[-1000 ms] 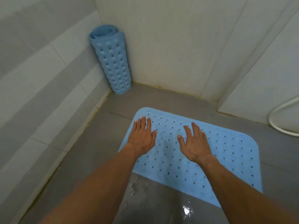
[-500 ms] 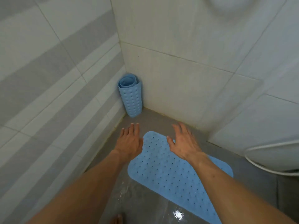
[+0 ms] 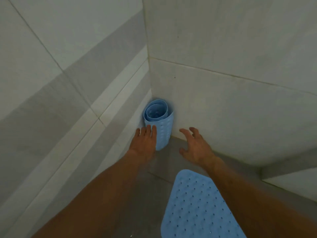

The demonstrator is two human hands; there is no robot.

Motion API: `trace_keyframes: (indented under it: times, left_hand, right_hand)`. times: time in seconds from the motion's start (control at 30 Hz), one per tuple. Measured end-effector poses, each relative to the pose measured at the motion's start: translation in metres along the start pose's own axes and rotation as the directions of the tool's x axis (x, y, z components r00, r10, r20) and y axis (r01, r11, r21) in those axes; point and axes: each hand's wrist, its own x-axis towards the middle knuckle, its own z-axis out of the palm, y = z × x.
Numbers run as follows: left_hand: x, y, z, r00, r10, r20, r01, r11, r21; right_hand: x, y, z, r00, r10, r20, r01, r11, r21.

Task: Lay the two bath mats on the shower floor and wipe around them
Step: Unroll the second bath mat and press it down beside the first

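In the corner where the two tiled walls [image 3: 240,103] meet stands the rolled bath mat [image 3: 162,127], upright on the grey shower floor [image 3: 164,162] and leaning into that corner. The left hand [image 3: 145,143] reaches to the roll's near-left side, its straight fingers lying against the bumpy blue surface, grip wide and closed round nothing. The right hand [image 3: 195,148] hovers just right of the roll, apart from it, fingers spread and slightly bent, grip wide. The flat bath mat [image 3: 197,208] lies spread on the floor nearer than the roll, beneath the right forearm.
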Motion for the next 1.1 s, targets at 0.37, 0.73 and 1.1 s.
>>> trace_keyframes:
  times: [0.37, 0.73, 1.1]
  left_hand:
    - [0.11, -0.051, 0.02, 0.995, 0.095, -0.005, -0.094, 0.995, 0.045]
    - [0.074, -0.036, 0.052, 0.838, 0.429, -0.337, -0.393, 0.903, 0.174]
    - [-0.003, 0.085, 0.007, 0.779, 0.524, -0.346, -0.571, 0.819, -0.045]
  right_hand:
    - [0.137, -0.05, 0.008, 1.0, 0.029, 0.011, -0.024, 0.958, -0.287]
    - [0.092, -0.015, 0.027, 0.991, -0.129, -0.033, 0.114, 0.951, -0.289]
    - [-0.063, 0.057, -0.05, 0.996, -0.051, 0.072, 0.068, 0.963, -0.261]
